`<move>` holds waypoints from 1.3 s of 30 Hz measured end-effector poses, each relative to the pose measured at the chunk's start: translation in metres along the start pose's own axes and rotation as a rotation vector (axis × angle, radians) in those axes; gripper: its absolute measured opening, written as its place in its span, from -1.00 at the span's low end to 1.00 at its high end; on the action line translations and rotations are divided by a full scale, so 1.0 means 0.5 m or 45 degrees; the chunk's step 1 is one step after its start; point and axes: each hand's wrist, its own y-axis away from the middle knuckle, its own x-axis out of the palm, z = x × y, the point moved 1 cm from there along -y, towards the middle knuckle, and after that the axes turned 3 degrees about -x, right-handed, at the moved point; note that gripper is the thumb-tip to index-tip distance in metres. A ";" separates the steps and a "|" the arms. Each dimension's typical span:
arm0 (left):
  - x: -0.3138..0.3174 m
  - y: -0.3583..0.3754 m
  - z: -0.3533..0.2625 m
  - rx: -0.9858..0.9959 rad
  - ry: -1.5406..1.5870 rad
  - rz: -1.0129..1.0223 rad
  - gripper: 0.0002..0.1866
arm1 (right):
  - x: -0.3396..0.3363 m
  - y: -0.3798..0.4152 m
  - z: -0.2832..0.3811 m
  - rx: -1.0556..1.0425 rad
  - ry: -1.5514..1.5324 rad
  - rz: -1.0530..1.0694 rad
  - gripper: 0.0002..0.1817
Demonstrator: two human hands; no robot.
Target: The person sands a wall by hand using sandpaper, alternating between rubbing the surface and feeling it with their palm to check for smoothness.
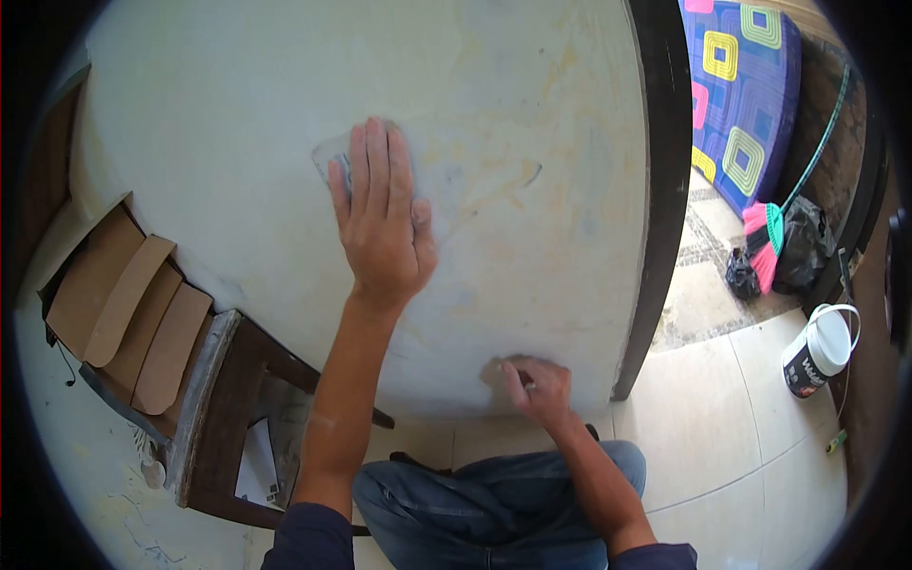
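My left hand (pixel 380 218) lies flat against a pale, stained wall (pixel 532 114), fingers together and pointing up. It presses a thin, grey, see-through sheet (pixel 330 158) to the wall; only the sheet's upper left corner shows past my fingers. Lower down, my right hand (pixel 537 385) is closed on a small, thin object (pixel 528 385) held against the wall near the floor. What the object is I cannot tell. My knees in blue jeans (pixel 494 503) are below both hands.
A dark wooden stool (pixel 223 399) with papers on its lower part stands at the left, beside folded cardboard (pixel 123 304). A dark door frame (pixel 660 190) edges the wall on the right. Beyond it are a white bucket (pixel 822 347), a pink broom (pixel 765 242) and a patterned mattress (pixel 741 85).
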 end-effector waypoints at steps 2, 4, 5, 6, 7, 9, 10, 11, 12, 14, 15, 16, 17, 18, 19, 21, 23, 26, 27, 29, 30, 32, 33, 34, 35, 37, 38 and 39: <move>-0.002 -0.006 0.001 0.017 0.003 0.004 -0.46 | 0.002 -0.002 -0.003 0.037 -0.022 -0.028 -0.87; -0.002 -0.019 0.005 0.046 0.001 -0.003 -0.46 | -0.002 -0.001 -0.014 0.105 -0.020 -0.031 -0.86; -0.001 -0.023 0.005 0.050 -0.001 -0.008 -0.46 | 0.000 -0.002 -0.015 0.095 -0.003 -0.027 -0.85; 0.001 -0.024 0.004 0.049 -0.001 -0.014 -0.46 | -0.003 -0.002 -0.015 0.086 0.018 -0.018 -0.85; 0.002 -0.022 0.003 0.040 0.007 -0.011 -0.46 | -0.008 -0.002 -0.014 0.079 0.042 -0.009 -0.85; 0.003 -0.020 0.003 0.023 0.021 -0.011 -0.46 | -0.009 -0.004 -0.010 0.079 0.036 -0.014 -0.85; 0.004 -0.018 -0.001 0.017 0.035 -0.011 -0.45 | -0.008 -0.005 -0.008 0.078 0.029 -0.013 -0.84; 0.004 -0.014 -0.005 0.007 0.043 -0.010 -0.45 | -0.009 -0.005 -0.008 0.070 0.033 -0.011 -0.84; 0.003 -0.009 -0.008 -0.003 0.049 -0.009 -0.45 | -0.008 -0.005 -0.009 0.061 0.034 -0.007 -0.84; 0.004 0.007 -0.009 -0.018 0.042 0.005 -0.44 | -0.003 -0.003 -0.012 0.048 0.024 -0.007 -0.85; 0.009 0.011 -0.012 -0.018 0.051 0.010 -0.43 | 0.001 -0.003 -0.014 0.047 0.019 -0.021 -0.85; 0.010 0.012 -0.016 -0.020 0.044 0.003 -0.43 | -0.001 -0.002 -0.015 0.051 0.023 -0.038 -0.85; 0.009 0.013 -0.017 -0.021 0.045 -0.003 -0.43 | -0.006 0.000 -0.016 0.047 0.039 -0.030 -0.85; 0.011 0.012 -0.018 -0.021 0.041 -0.009 -0.43 | -0.007 -0.005 -0.014 0.040 0.052 -0.023 -0.85; 0.012 0.012 -0.019 -0.023 0.045 -0.012 -0.43 | -0.008 -0.006 -0.011 0.034 0.056 -0.006 -0.85; 0.013 0.012 -0.021 -0.031 0.040 -0.022 -0.43 | -0.011 -0.008 -0.004 0.036 0.056 -0.013 -0.85; 0.013 0.012 -0.024 -0.043 0.052 -0.023 -0.42 | -0.011 -0.010 -0.004 0.039 0.075 -0.013 -0.85; 0.016 0.017 -0.032 -0.057 0.062 0.016 -0.43 | -0.011 -0.005 -0.012 0.047 0.104 -0.013 -0.84; 0.013 0.023 -0.032 -0.068 0.037 0.034 -0.43 | -0.010 -0.002 -0.017 0.045 0.088 -0.016 -0.84; 0.008 0.028 -0.043 -0.063 0.046 0.056 -0.44 | 0.002 -0.003 -0.021 0.036 0.050 -0.009 -0.84; 0.005 0.031 -0.041 -0.074 0.045 0.055 -0.44 | 0.000 -0.005 -0.018 0.041 0.046 -0.010 -0.84; 0.008 0.038 -0.047 -0.097 0.100 0.063 -0.44 | -0.003 -0.005 -0.012 0.055 0.054 -0.004 -0.84; 0.007 0.040 -0.048 -0.094 0.102 0.067 -0.45 | -0.006 -0.012 -0.002 0.057 0.060 0.004 -0.84; 0.005 0.042 -0.049 -0.092 0.110 0.072 -0.45 | -0.013 -0.013 0.005 0.062 0.070 0.012 -0.84; 0.004 0.045 -0.051 -0.088 0.120 0.077 -0.45 | -0.016 -0.010 0.005 0.065 0.084 0.023 -0.84; 0.005 0.052 -0.051 -0.089 0.117 0.092 -0.45 | -0.013 -0.005 -0.005 0.066 0.103 0.036 -0.85; 0.005 0.054 -0.051 -0.084 0.109 0.100 -0.45 | -0.014 -0.003 -0.009 0.058 0.119 0.030 -0.85; 0.005 0.051 -0.053 -0.087 0.139 0.110 -0.44 | -0.012 -0.003 -0.014 0.043 0.127 0.026 -0.85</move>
